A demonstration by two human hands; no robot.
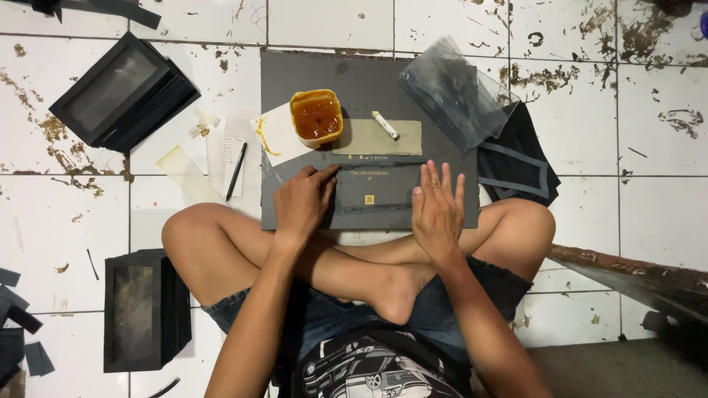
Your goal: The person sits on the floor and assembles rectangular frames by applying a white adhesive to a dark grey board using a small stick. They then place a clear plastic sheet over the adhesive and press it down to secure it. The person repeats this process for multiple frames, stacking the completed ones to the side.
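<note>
Card [372, 193], dark grey, lies on the board [295, 81] across my knees; my left hand [302, 203] pinches its edge with narrowed fingers while my right hand [438, 210] presses flat, fingers spread, best smoothing outward evenly.

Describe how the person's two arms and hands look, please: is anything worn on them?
Both arms are bare from the upper arm down; no sleeves reach them. The left hand and the right hand wear no gloves, and no rings, watch or bracelet can be seen on fingers or wrists. The arms are slim, with no visible markings. The fingernails look short.
</note>
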